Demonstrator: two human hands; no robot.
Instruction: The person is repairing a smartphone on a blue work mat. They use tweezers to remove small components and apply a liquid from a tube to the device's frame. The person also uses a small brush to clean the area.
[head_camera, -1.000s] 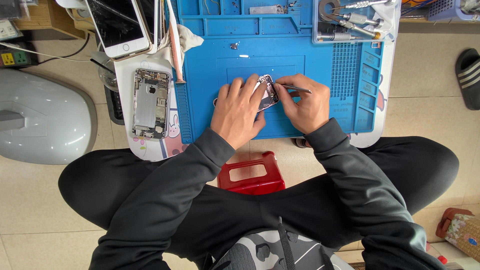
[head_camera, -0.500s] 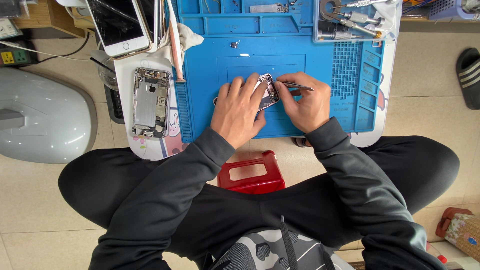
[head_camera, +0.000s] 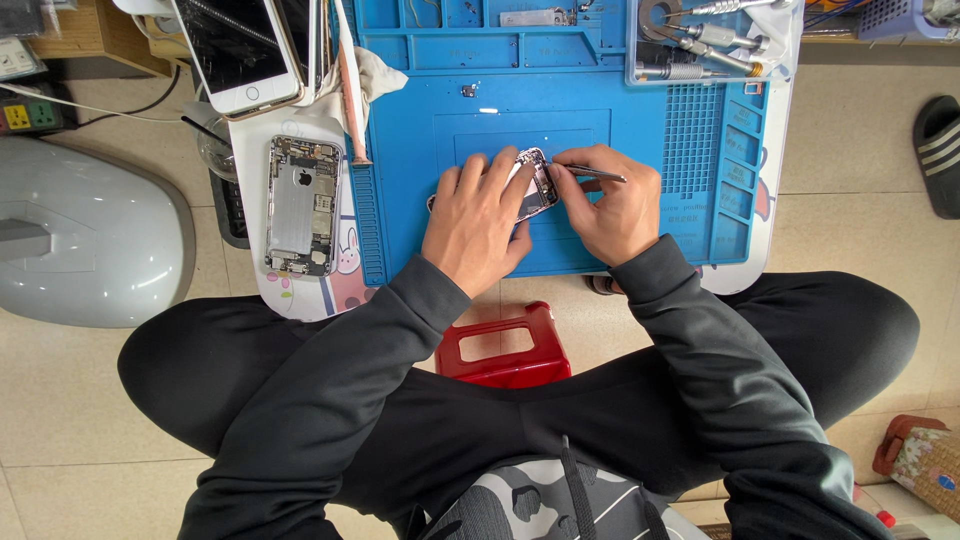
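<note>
Hardly anything has shifted since the earlier frames: both hands sit in the same spot on the mat, and the tool tip has at most crept slightly.

At the far left lies a grey rounded housing. Right of it, an opened phone chassis rests on a white board, its long axis running near to far, with a white-faced phone beyond it. Next comes the blue work mat, and near its middle the small opened phone that both hands work on. This phone lies tilted, its long axis running from near-left to far-right.

The left hand covers the phone's near-left part, fingers spread and pressed down on it to pin it flat. The right hand is just right of the phone, fingers pinched around a thin metal tool that points left, its tip at the phone's far-right edge. So the phone lies directly left of the right fingers, and that hand is nearer the exposed end.

Further right, a clear tray of drivers sits at the mat's far corner. A red stool shows between the knees.
</note>
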